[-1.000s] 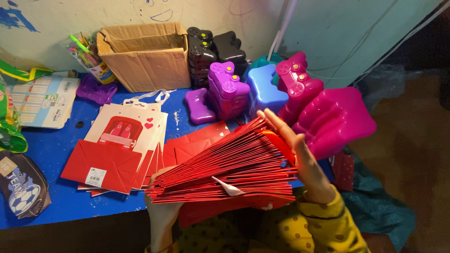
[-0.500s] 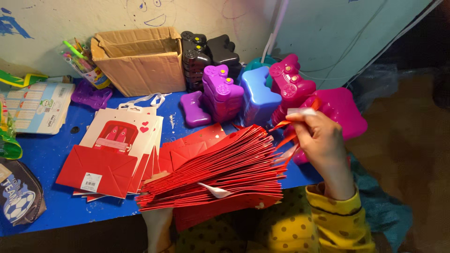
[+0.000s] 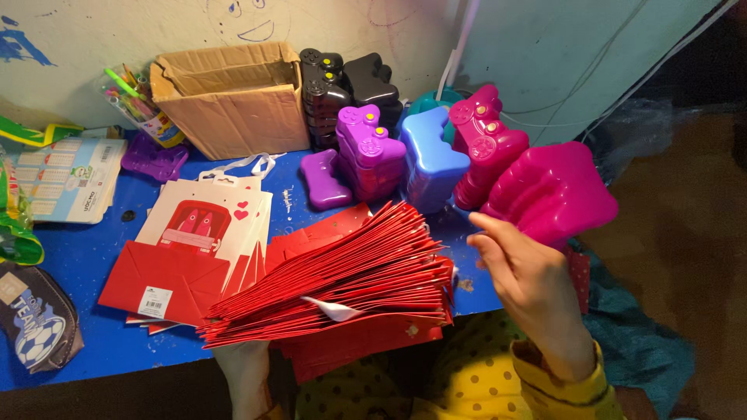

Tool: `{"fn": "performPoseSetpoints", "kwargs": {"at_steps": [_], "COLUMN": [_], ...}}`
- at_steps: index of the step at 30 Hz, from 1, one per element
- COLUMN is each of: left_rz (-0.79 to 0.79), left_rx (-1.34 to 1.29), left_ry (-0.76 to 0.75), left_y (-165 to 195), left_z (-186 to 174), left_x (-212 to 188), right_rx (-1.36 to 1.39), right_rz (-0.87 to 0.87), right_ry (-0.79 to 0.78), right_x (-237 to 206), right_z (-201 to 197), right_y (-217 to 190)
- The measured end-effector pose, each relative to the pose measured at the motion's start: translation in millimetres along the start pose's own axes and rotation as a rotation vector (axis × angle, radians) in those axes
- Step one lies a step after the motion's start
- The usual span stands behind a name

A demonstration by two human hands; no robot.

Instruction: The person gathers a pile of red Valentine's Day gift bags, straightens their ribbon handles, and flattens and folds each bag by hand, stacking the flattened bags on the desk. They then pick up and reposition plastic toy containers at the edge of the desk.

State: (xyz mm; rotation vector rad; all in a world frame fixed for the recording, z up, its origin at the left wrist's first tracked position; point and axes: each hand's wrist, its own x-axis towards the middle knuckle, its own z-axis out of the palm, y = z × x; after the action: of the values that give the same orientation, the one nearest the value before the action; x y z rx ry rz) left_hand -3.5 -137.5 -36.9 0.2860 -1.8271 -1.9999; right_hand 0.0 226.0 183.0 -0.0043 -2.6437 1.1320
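You were mid-count on the red bag stack (image 3: 334, 284), left hand (image 3: 241, 373) cradling it from 6 o'clock, right hand (image 3: 529, 284) lifted off at 3 o'clock with fingers loosely curled, pinching nothing, so it needed the next bag edge.

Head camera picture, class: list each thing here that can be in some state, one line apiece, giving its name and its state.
Cardboard box: open, flaps up.
Red paper bags: folded flat, fanned in a stack, held from below by the left hand.
White gift bags: flat, lying on the blue table.
Controller-shaped cases: closed, stacked.
Right hand: raised, empty, fingers loosely curled.
Football pouch: lying flat.
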Motion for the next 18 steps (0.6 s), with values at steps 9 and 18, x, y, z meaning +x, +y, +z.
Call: {"fn": "performPoseSetpoints", "kwargs": {"at_steps": [9,18], "left_rz": [-0.067,-0.089], "left_rx": [0.017,-0.12], "left_ry": [-0.186,-0.181], "left_y": [29,23], "left_z": [0,-1], "left_x": [-4,-4], "right_rx": [-0.11,0.027], "right_rz": [-0.732,-0.289], "right_ry": [-0.044,0.159], "right_x": [-19,-9], "right_z": [51,10], "right_y": [-93,-22]}}
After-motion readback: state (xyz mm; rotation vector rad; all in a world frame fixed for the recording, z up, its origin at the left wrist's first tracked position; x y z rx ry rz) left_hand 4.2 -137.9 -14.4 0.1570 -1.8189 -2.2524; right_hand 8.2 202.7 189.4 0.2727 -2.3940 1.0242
